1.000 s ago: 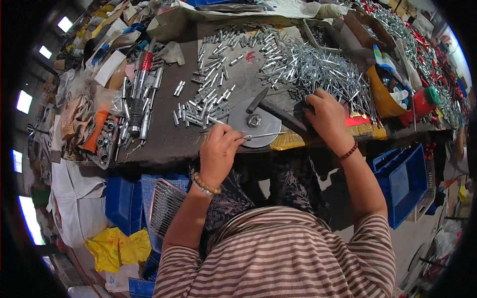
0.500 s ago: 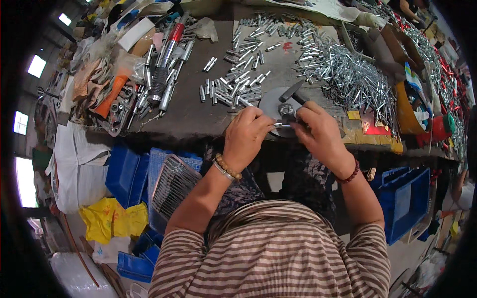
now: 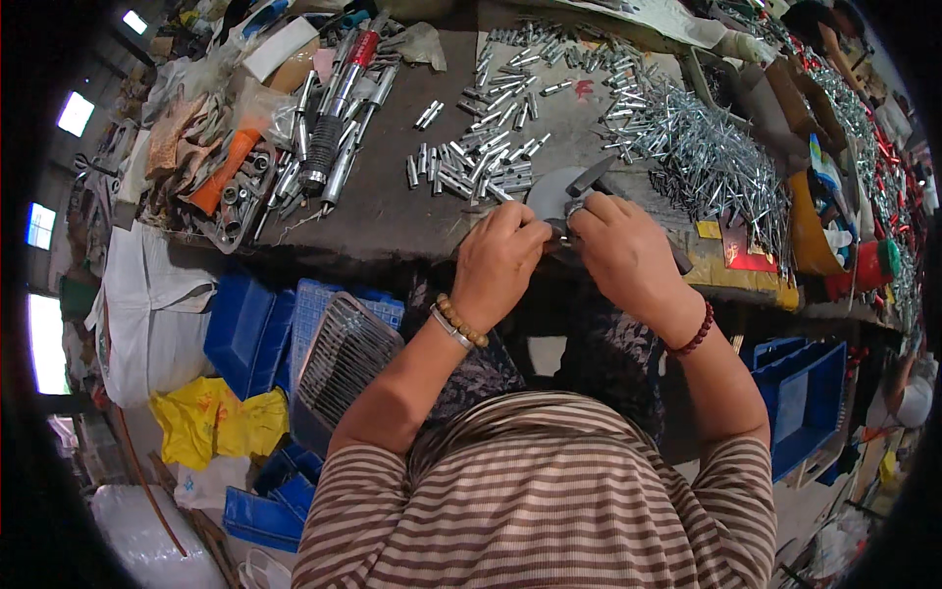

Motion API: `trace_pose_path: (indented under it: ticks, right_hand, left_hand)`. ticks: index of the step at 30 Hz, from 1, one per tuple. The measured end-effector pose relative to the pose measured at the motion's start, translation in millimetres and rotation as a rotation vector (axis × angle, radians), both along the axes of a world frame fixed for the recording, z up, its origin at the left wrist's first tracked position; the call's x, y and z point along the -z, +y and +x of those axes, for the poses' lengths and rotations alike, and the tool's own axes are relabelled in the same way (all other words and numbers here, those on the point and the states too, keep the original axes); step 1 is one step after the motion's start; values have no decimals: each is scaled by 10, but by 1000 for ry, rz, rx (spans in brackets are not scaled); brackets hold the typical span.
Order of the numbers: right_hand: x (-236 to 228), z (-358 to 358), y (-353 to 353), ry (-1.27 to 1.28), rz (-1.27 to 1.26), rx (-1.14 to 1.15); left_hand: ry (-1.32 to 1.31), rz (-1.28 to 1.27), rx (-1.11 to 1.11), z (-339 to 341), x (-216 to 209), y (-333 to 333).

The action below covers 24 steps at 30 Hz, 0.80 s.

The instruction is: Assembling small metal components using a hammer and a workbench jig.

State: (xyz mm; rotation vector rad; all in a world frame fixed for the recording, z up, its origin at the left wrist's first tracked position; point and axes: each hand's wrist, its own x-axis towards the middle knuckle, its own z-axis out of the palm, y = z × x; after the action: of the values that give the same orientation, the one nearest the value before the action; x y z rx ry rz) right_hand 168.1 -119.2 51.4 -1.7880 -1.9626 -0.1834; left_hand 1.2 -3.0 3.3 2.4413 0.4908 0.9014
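Observation:
Over the front edge of the bench, my left hand [image 3: 498,263] pinches a small silver metal tube [image 3: 561,236] between thumb and fingertips. Close beside it, my right hand [image 3: 633,253] has its fingers curled together at the tube's other end; what they grip is mostly hidden. Just beyond the fingers lies a round grey metal plate [image 3: 551,188]. A hammer [image 3: 595,177] rests there, its head past my right fingers and its handle passing under that hand. Short silver tubes [image 3: 481,169] are scattered beyond my left hand.
A large pile of thin metal rods [image 3: 711,152] covers the bench's right side. Farther right stand a yellow container [image 3: 810,221] and a red cup [image 3: 863,267]. Long metal tools [image 3: 334,123] and an orange-handled tool [image 3: 221,182] lie left. Blue bins [image 3: 245,334] sit below.
My right hand has drawn in nearer my left, and its fingers have curled further over. The thin piece seen between the hands is now mostly covered. The whole view has shifted slightly.

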Motion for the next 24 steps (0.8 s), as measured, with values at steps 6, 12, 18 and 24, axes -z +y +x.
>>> trace_pose_path:
  ticks: [6, 12, 18, 24]
  right_hand:
    - [-79, -74, 31, -143, -31, -22]
    - [-169, -121, 49, -160, -98, -63]
    - [-9, -62, -40, -33, -24, 21]
    - [76, 259, -337, -57, 15, 356]
  left_hand:
    - [-17, 57, -9, 14, 63, 22]
    - [-31, 44, -10, 1, 72, 7]
    - [-26, 19, -26, 1, 46, 0]
    - [-4, -50, -2, -8, -15, -7]
